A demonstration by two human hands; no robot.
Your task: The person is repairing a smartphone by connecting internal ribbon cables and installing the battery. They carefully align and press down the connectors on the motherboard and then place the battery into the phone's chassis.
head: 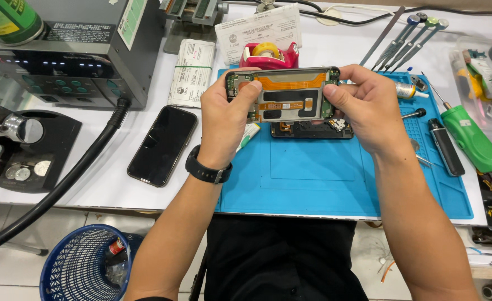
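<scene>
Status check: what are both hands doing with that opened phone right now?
Left hand and right hand grip opened phone by its ends, above blue mat. Another phone part lies beneath. Black phone lies apart.

Green can (7, 19) cut by top edge — bin (84, 265) contents unclear.

A phone repair workshop: a blue silicone work mat (335, 184) covers the bench at six o'clock, precision screwdrivers (410, 36) lie at one o'clock, a grey rework station (73, 61) with its black hose (62, 184) sits at ten o'clock, and a spare black phone (162, 145) rests at nine.
</scene>
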